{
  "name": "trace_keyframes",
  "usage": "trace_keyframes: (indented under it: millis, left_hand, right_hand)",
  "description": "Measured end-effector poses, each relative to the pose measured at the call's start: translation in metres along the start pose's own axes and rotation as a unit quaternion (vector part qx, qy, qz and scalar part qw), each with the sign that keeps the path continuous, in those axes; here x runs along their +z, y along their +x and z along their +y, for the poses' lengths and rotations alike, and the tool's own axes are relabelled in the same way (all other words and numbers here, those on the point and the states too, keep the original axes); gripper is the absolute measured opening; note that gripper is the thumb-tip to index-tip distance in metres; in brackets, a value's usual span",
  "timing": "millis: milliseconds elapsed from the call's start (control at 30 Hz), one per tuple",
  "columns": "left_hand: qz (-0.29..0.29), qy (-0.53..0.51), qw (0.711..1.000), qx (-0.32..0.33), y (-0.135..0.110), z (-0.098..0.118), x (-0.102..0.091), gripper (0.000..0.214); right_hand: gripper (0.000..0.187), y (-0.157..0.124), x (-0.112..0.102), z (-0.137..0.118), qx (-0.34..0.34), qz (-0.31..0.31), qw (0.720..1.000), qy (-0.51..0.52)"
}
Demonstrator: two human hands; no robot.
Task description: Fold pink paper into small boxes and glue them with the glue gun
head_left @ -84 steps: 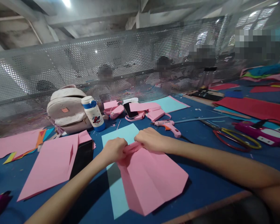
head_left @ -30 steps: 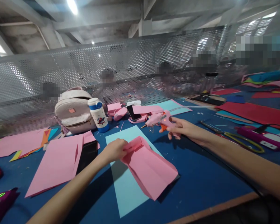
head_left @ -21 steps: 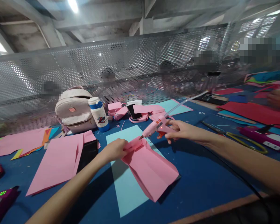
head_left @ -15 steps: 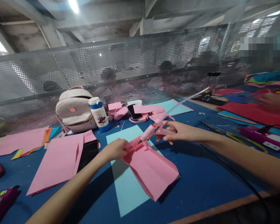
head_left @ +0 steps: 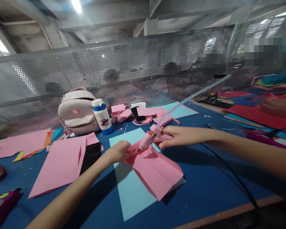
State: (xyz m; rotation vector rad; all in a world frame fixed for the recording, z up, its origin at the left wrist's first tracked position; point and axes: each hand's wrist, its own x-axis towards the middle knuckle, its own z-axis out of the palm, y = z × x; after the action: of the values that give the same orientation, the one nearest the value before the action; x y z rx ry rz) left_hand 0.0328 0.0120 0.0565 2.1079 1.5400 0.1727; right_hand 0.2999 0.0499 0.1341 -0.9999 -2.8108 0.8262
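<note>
My left hand is closed, pinching the gathered end of a folded pink paper piece that lies across a light blue sheet on the blue table. My right hand grips a pink glue gun with a long clear glue stick sticking out behind it. The gun's nozzle touches the pinched pink folds right beside my left fingers. A black cord trails from the gun toward the table's near edge.
A white backpack and a white-and-blue bottle stand at the back. Pink sheets over a black box lie to the left. A phone sits among pink scraps. Another person's hand rests on red paper at right. A perforated metal screen backs the table.
My right hand left the paper, picked the glue gun up from the table, and brought it down and left until its nozzle met the pinched folds. My left hand kept its pinch.
</note>
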Motion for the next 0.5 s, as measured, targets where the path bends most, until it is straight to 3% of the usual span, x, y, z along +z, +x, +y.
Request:
trace_keyframes:
  millis: [200, 500]
  left_hand:
    - [-0.01, -0.052, 0.999, -0.01, 0.0, -0.001, -0.001, 0.027]
    - [0.027, -0.106, 0.994, -0.004, -0.002, 0.005, -0.011, 0.018]
  right_hand:
    - [0.039, 0.012, 0.008, -0.004, -0.084, 0.003, 0.996, 0.005]
    - [0.036, 0.018, 0.018, -0.007, -0.028, 0.043, 0.996, -0.068]
